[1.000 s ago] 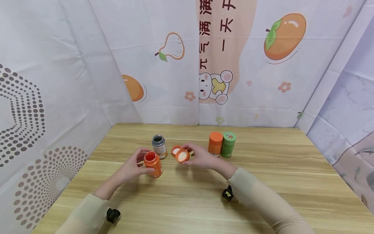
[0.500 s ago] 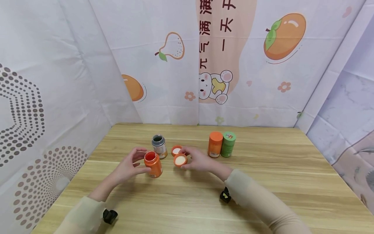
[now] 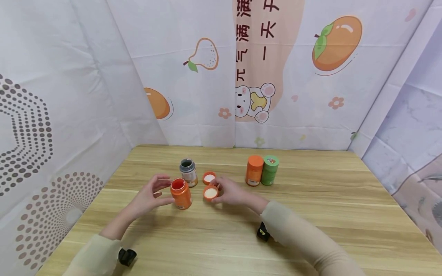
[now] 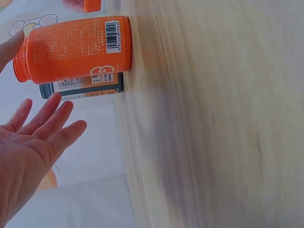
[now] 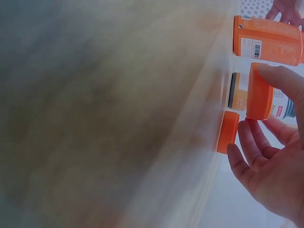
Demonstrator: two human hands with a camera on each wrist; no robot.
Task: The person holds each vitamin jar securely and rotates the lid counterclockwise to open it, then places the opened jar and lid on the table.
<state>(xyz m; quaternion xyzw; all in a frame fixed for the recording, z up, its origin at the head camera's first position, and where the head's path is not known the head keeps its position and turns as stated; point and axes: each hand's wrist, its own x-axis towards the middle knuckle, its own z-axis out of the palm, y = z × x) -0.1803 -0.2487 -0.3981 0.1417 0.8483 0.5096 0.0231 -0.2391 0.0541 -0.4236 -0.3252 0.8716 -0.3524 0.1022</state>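
My right hand [image 3: 232, 192] pinches an orange screw lid [image 3: 210, 194] with its pale inside facing up. In the right wrist view the thumb presses one side of that lid [image 5: 259, 95] and the fingertips meet the other. A second orange lid [image 3: 209, 178], also inside up, lies on the table just behind it. To the left stands an uncapped orange jar [image 3: 183, 198], upright. My left hand [image 3: 147, 196] is spread around this jar; in the left wrist view its fingers stay apart from the orange jar [image 4: 78, 50], with the thumb near its neck.
An uncapped grey jar [image 3: 189, 176] stands behind the orange one. Further right, an orange capped jar [image 3: 254, 171] and a green capped jar [image 3: 270, 171] stand side by side. A printed curtain [image 3: 193, 96] hangs along the wooden table's [image 3: 310, 184] back edge.
My right hand has carried the lid down and slightly left toward the front of the second lid. My left hand has loosened and drawn a little back from the orange jar.
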